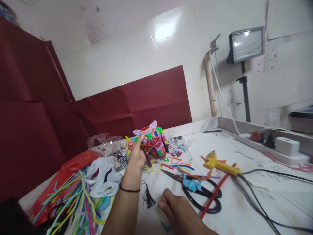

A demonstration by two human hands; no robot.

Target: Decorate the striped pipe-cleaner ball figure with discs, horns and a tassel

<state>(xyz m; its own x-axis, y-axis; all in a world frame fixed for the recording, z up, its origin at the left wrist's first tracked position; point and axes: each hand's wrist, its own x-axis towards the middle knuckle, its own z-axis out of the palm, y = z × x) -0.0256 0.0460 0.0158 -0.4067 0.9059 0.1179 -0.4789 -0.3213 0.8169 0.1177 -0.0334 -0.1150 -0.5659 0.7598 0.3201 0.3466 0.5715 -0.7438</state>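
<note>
My left hand [137, 155] holds up a colourful pipe-cleaner figure [154, 137], pink with green, red and blue coils and small purple ears, above the white table [244, 209]. A black band sits on that wrist. My right hand [177, 210] rests low on the table with its fingers curled, holding nothing that I can see. A black tassel [147, 196] lies between the two hands. Black-handled scissors [195, 192] lie just right of my right hand.
A yellow glue gun [217, 163] and a red stick [216, 192] lie to the right, with black cables beyond. Loose pipe cleaners and plastic bags [80, 192] pile up at the left. A power strip [266, 143] and lamp stand sit at the back right.
</note>
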